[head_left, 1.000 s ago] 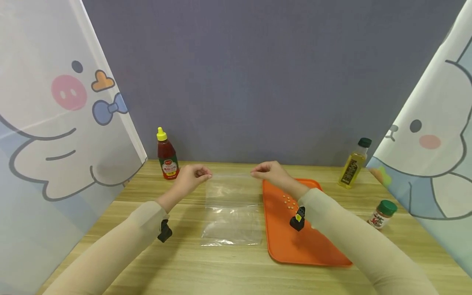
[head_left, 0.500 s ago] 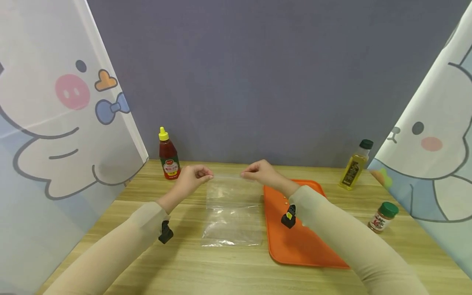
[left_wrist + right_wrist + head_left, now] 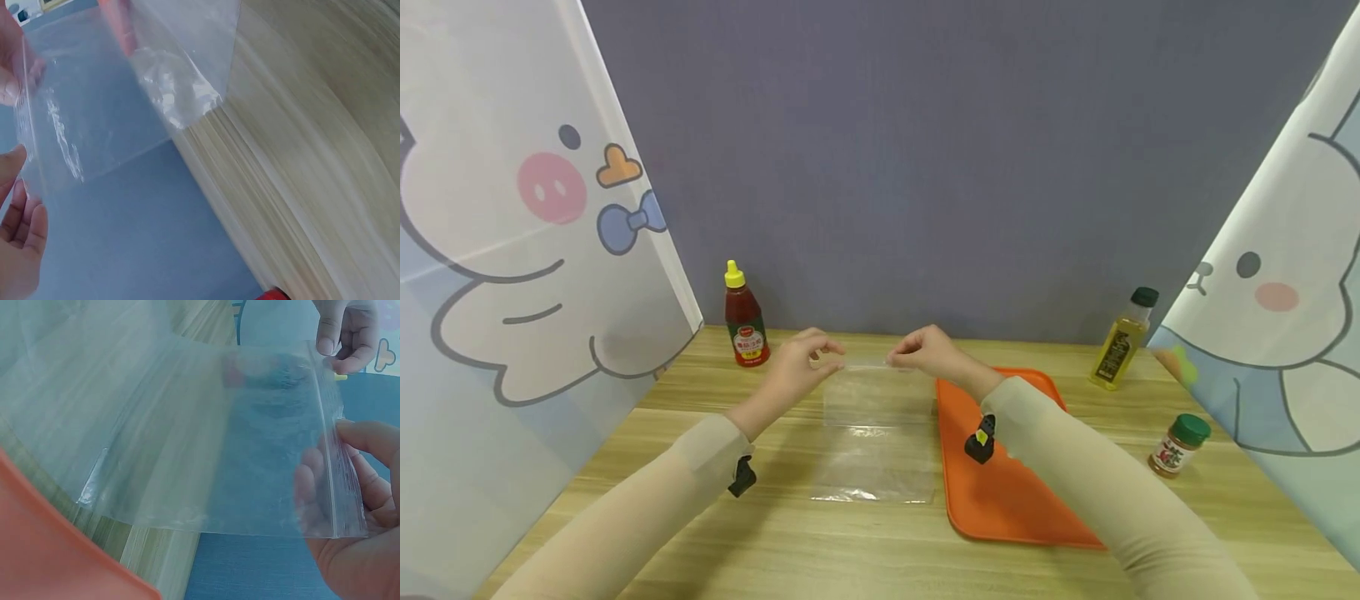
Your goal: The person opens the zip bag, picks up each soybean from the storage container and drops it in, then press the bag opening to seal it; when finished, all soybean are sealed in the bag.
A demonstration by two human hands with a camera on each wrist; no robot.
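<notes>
A clear zip-lock bag point(image 3: 880, 400) hangs from its zip edge, its lower part reaching down to the table. My right hand point(image 3: 925, 350) pinches that edge near the middle; in the right wrist view, the thumb presses the near side while the fingers point(image 3: 309, 481) show through the film. My left hand point(image 3: 805, 358) is at the bag's left corner. Its thumb point(image 3: 11, 164) and fingers point(image 3: 28, 228) stand apart there, with a gap between them. Whether they still touch the film cannot be told.
An orange tray point(image 3: 1000, 500) lies right of the bag, partly under my right arm. A ketchup bottle point(image 3: 747, 325) stands back left. An oil bottle point(image 3: 1120, 342) and a green-capped spice jar point(image 3: 1180, 446) stand on the right. A grey partition point(image 3: 895, 167) rises behind the table point(image 3: 850, 550).
My right hand has slid left along the bag's top edge. My left thumb and fingers have parted from their pinch. The small pale pieces on the tray are now hidden by my right arm.
</notes>
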